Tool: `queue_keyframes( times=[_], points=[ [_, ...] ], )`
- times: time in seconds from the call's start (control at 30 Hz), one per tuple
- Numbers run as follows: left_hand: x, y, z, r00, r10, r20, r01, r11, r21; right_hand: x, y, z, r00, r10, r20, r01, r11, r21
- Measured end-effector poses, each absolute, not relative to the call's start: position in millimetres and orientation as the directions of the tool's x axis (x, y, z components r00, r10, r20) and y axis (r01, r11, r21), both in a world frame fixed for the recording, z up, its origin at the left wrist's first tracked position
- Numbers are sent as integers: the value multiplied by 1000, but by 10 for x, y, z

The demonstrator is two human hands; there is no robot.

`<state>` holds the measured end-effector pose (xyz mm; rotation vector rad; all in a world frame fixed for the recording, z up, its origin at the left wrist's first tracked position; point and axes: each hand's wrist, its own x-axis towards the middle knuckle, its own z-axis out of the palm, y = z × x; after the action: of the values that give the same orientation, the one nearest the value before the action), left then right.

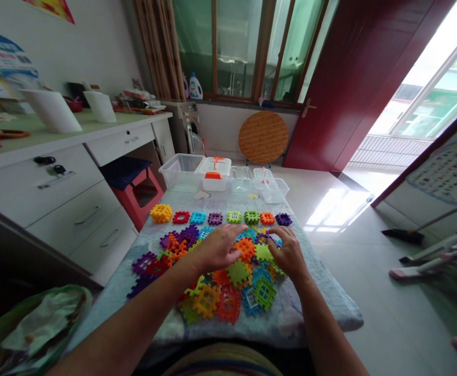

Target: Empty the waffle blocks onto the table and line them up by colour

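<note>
A heap of colourful plastic interlocking building tiles (228,300) with notched edges lies on a cloth-covered table. Over the heap's middle reaches my left hand (221,248), thumb and fingers apart beside an orange tile (245,249); I see nothing held in it. My right hand (290,255) hovers at the heap's right side, fingers spread near a purple tile (262,238) and a light green tile (264,253). Whether its fingertips touch them is hard to make out. Behind the heap runs a row of tiles sorted by colour, from a yellow stack (161,213) to a dark purple one (284,219).
Clear plastic boxes, including a large one (181,172) and one with an orange latch (216,175), stand at the table's far end. On the left are a red stool (138,196), a white desk (68,193) and a green waste basket (83,303).
</note>
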<state>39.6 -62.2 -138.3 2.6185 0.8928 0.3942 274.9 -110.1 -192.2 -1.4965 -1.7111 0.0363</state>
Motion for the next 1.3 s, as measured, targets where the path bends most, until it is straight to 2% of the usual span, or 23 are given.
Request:
queue_keyframes(
  times=[0.07,0.2,0.33,0.5,0.67,1.07,1.3],
  points=[
    [149,-623,-1351,689,697,199,570,-691,445,2677,-1108,-1873,-103,891,443,803,337,-492],
    [-429,-576,-1471,454,858,239,702,-510,496,2541,-1059,-1828,-296,905,305,789,412,-456],
    [-964,-500,-1737,205,935,290,752,-340,564,2447,-949,-1794,-396,886,240,781,462,-420],
    [-1381,-413,-2049,-1,979,206,744,-137,654,2386,-850,-1769,-452,879,152,796,475,-376],
    [-1504,-332,-2255,-33,987,155,632,-99,769,2382,-834,-1757,-450,889,87,830,452,-328],
    [-1538,-378,-2268,-47,986,162,483,-119,867,2364,-848,-1704,-449,892,-43,853,414,-317],
    [-1539,-377,-2298,-54,985,166,492,-118,862,2300,-819,-1672,-469,880,-75,843,421,-334]
  ],
)
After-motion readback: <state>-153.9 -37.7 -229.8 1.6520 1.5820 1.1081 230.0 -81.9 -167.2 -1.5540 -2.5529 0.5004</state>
